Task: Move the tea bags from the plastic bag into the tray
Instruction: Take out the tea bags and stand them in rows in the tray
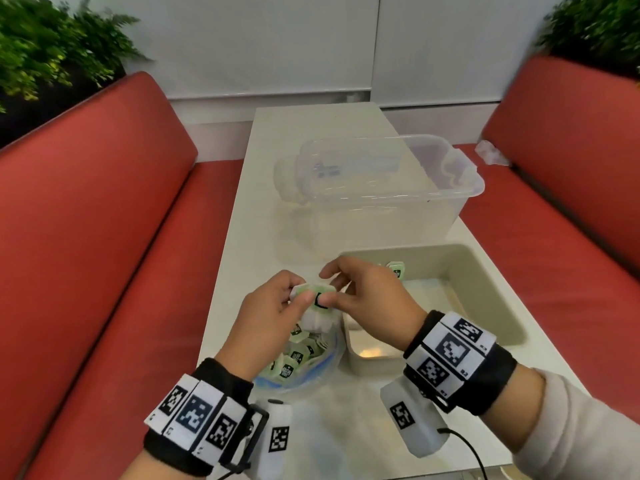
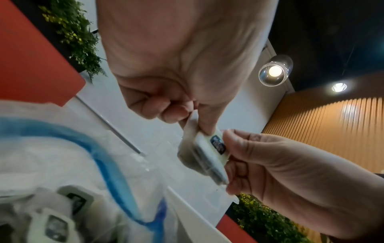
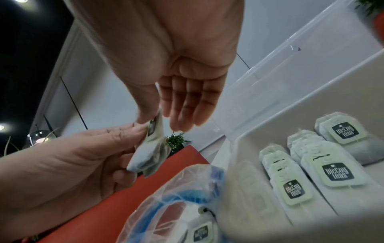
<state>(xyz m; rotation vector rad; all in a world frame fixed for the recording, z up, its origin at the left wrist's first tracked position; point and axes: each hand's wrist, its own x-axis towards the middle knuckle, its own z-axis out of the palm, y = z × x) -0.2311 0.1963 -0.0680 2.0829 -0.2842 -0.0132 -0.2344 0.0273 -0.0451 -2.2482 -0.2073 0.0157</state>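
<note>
White table between red benches: left hand and right hand both pinch a small clump of tea bags above the plastic bag, beside the tray.

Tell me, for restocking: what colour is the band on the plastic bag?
Blue band, clearest in the left wrist view.

The tea bags are pale grey-white with light green tags printed with a black badge and white lettering, and they lie in a cream tray on the white worktop. The plastic bag near the left hand is clear with a blue band at its rim. Red bench seats stand left and right, green ferns behind them, and black-and-white checked markers cover both wristbands.
</note>
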